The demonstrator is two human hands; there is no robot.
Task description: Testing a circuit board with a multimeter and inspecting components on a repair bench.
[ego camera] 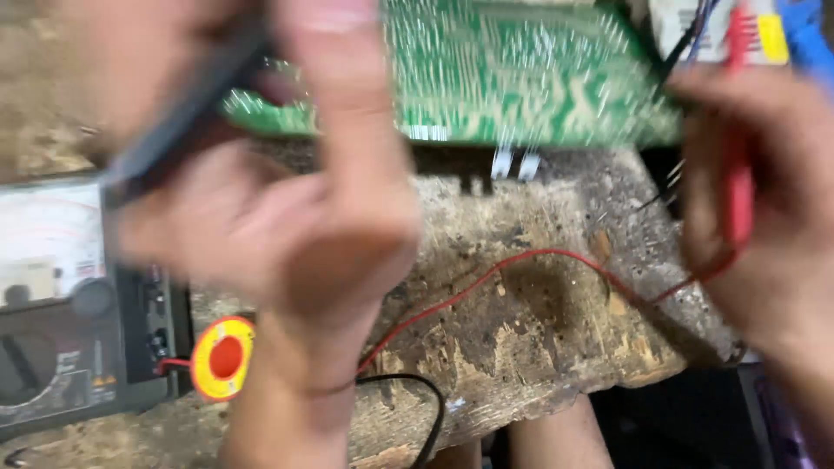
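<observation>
In the head view, the left hand [287, 217] is blurred, its fingers clamped on a slim black test probe [187, 122] that slants up past the thumb. The right hand [764, 200] has its fingers closed round a red test probe [739, 187], whose red lead [521, 260] trails across the worn worktop [539, 330]. Just beyond both sets of fingers lies a green circuit board [521, 78]; left of the left fingers sits an analogue multimeter [69, 295].

Motion blur is smearing both hands and much is running off the edges.

The left hand [287, 217] is blurring over a dark probe [182, 122] and hiding part of the green circuit board [530, 78]; the right hand [773, 208] is running off the right edge, its grip on the red probe [740, 191] blurring; the meter [61, 295] is getting cut off at left.
</observation>
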